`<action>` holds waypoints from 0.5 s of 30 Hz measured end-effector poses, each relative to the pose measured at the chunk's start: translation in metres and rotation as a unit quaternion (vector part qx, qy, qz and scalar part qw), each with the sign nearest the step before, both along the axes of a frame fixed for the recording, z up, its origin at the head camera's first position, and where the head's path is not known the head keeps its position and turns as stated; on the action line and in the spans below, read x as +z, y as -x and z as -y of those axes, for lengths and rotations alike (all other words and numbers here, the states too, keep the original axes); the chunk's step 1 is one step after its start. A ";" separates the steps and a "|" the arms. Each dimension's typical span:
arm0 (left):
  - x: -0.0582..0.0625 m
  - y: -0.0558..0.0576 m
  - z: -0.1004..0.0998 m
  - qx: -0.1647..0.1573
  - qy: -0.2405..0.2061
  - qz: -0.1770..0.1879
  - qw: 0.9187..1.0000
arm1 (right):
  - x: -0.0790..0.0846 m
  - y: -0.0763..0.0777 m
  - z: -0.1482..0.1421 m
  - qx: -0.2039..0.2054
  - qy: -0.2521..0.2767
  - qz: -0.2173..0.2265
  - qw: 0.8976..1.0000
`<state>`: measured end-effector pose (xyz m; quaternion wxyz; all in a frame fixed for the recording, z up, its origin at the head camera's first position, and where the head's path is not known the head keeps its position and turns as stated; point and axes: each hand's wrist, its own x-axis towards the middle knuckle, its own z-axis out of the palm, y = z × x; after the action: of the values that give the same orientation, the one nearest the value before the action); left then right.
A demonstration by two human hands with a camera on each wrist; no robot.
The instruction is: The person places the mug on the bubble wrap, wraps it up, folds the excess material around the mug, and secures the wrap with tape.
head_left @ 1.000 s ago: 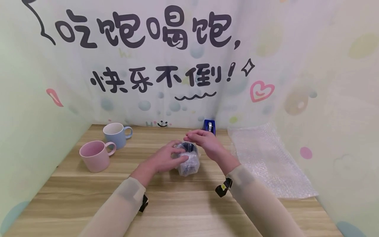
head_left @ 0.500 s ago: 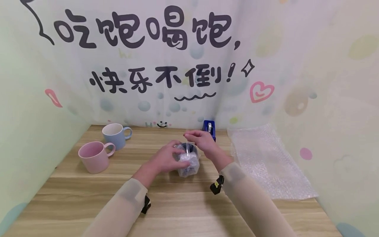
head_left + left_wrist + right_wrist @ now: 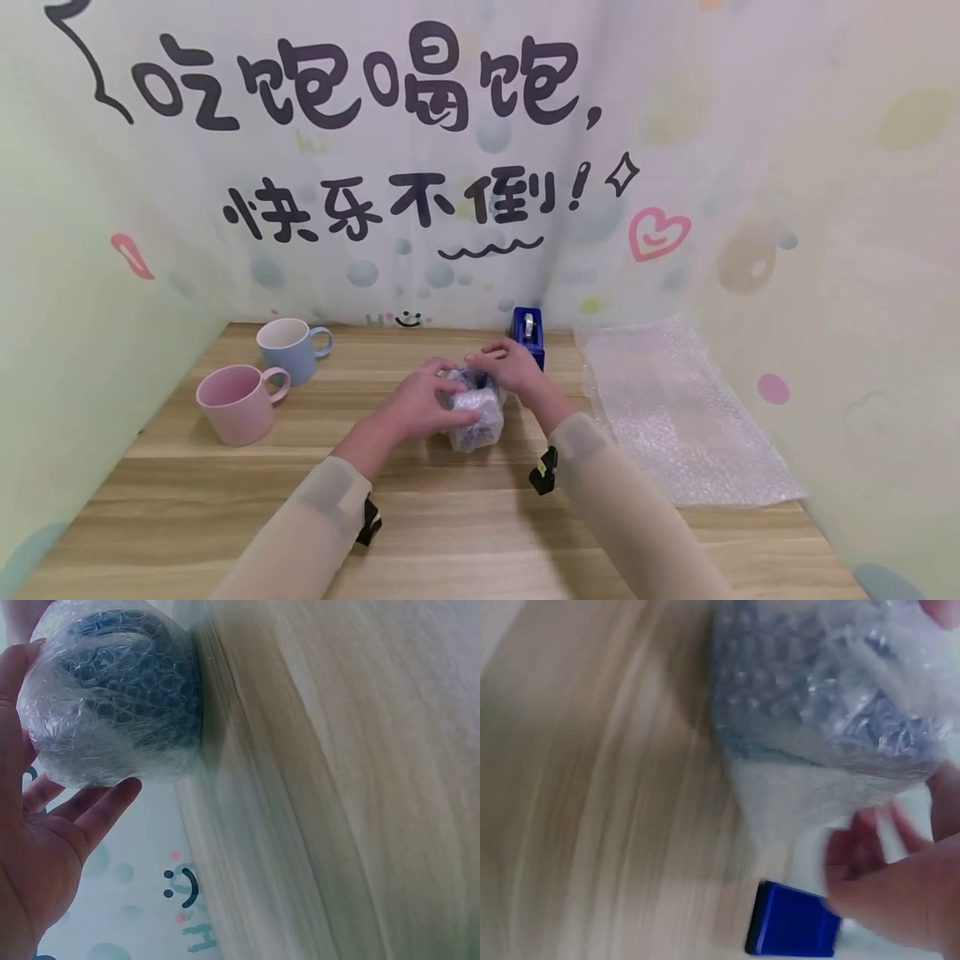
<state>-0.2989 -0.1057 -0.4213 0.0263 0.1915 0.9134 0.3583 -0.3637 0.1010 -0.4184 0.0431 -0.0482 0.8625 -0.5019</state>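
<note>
A dark blue, cup-like thing wrapped in bubble wrap (image 3: 477,421) stands mid-table, its dark opening showing at the top. My left hand (image 3: 420,404) holds it from the left, thumb in front and fingers behind; the left wrist view shows the fingertips against the wrapped bundle (image 3: 120,705). My right hand (image 3: 513,367) is at its upper right edge, with curled fingers pinching the loose wrap near the opening. In the right wrist view a loose flap of bubble wrap (image 3: 787,795) juts from the bundle towards the right hand (image 3: 892,870), whose fingers are blurred.
At the left of the wooden table (image 3: 420,533) stand a pink mug (image 3: 238,412) and a light blue mug (image 3: 292,358). A blue tape dispenser (image 3: 528,329) is just behind my right hand. A flat bubble wrap sheet (image 3: 682,417) lies on the right.
My right hand has come down and in from above the bundle to its upper edge. The left hand keeps its hold, and the bundle stays in place.
</note>
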 end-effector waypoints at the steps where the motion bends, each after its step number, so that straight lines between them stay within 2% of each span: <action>1: -0.001 0.000 0.000 0.001 0.000 0.001 1.000 | 0.000 0.000 -0.001 -0.003 -0.004 -0.019 1.000; 3: -0.001 0.000 0.001 0.001 -0.001 0.000 1.000 | 0.003 0.001 -0.002 0.010 -0.024 -0.064 0.998; 6: -0.002 0.000 0.002 -0.001 -0.002 -0.006 1.000 | 0.005 0.001 -0.004 0.062 -0.098 -0.102 0.988; 10: -0.002 0.001 0.000 -0.005 -0.004 -0.009 1.000 | 0.005 0.000 -0.004 0.124 -0.181 -0.098 0.971; 15: -0.002 0.001 -0.001 -0.005 -0.009 -0.012 1.000 | 0.002 0.002 0.001 0.133 -0.218 -0.109 0.961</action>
<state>-0.2999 -0.1052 -0.4232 0.0160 0.2008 0.9095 0.3637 -0.3653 0.1002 -0.4163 0.0244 -0.2067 0.9361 -0.2834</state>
